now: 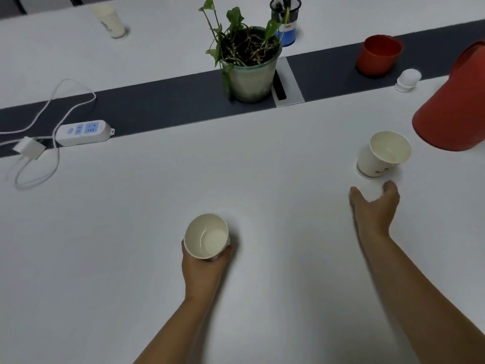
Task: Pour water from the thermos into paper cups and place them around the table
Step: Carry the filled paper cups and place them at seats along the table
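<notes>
Low in the centre of the frame, the left hand point(204, 261) grasps a white paper cup point(206, 236) from below on the white table point(105, 245). At right, the right hand point(374, 208) is released, fingers spread, just short of a second white paper cup point(381, 155). The red plastic thermos point(451, 106) stands at the right edge, its red cap point(378, 57) and white stopper point(408, 80) farther back. A third paper cup point(110, 21) stands at the upper left.
</notes>
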`<act>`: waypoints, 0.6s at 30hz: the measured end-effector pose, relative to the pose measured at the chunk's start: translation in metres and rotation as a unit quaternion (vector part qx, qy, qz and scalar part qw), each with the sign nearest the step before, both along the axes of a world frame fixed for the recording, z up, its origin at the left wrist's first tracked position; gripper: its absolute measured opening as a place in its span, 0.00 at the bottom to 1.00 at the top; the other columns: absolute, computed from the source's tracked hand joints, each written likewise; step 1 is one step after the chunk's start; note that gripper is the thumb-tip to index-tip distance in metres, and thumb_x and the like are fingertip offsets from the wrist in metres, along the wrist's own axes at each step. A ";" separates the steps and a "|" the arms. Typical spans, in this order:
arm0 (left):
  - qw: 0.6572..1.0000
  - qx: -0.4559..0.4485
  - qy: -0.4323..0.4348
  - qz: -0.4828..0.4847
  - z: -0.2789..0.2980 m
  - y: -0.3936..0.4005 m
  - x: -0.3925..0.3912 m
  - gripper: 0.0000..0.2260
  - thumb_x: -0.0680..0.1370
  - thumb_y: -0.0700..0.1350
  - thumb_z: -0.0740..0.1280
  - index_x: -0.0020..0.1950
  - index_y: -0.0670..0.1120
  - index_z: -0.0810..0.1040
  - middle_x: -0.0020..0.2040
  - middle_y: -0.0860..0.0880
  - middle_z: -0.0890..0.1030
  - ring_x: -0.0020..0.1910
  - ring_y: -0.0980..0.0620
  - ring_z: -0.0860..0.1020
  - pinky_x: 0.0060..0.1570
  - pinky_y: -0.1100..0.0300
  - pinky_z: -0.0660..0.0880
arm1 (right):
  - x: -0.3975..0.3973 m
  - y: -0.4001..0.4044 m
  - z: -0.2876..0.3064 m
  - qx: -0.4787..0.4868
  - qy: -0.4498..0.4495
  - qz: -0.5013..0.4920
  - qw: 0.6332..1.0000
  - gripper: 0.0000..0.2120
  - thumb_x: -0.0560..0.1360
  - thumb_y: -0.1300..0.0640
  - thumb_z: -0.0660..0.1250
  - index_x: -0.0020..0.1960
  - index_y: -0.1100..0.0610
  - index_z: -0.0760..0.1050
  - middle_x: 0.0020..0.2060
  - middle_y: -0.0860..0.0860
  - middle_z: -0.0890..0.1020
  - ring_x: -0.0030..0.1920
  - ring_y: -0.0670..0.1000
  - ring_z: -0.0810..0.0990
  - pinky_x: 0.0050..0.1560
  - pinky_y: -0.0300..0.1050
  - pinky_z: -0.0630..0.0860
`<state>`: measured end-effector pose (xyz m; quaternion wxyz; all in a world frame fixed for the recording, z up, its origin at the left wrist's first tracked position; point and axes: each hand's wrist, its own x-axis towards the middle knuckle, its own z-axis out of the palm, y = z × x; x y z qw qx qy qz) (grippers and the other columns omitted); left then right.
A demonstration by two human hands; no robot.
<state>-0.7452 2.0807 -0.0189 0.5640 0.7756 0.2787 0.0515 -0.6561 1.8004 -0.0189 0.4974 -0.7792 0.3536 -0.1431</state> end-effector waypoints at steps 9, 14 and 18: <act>0.990 0.018 -0.014 0.136 0.011 0.087 -0.026 0.26 0.63 0.39 0.77 0.53 0.53 0.68 0.44 0.63 0.74 0.40 0.75 0.73 0.35 0.79 0.67 | -0.032 0.186 -0.006 -0.218 0.057 0.484 0.846 0.30 0.75 0.46 0.59 0.72 0.56 0.54 0.75 0.51 0.52 0.74 0.54 0.41 0.71 0.54 0.37; 0.979 0.039 -0.030 0.197 0.012 0.149 -0.041 0.27 0.64 0.39 0.77 0.54 0.53 0.67 0.45 0.61 0.74 0.43 0.64 0.74 0.41 0.71 0.66 | -0.032 0.273 -0.020 -0.337 0.086 0.564 0.749 0.31 0.76 0.39 0.49 0.73 0.52 0.48 0.75 0.52 0.48 0.74 0.58 0.39 0.69 0.62 0.35; 0.973 0.038 -0.051 0.222 0.006 0.187 -0.040 0.27 0.64 0.39 0.77 0.56 0.52 0.67 0.48 0.55 0.74 0.47 0.54 0.74 0.45 0.68 0.67 | -0.038 0.291 -0.033 -0.398 0.077 0.563 0.720 0.31 0.75 0.37 0.47 0.74 0.51 0.47 0.75 0.53 0.47 0.73 0.62 0.39 0.69 0.63 0.33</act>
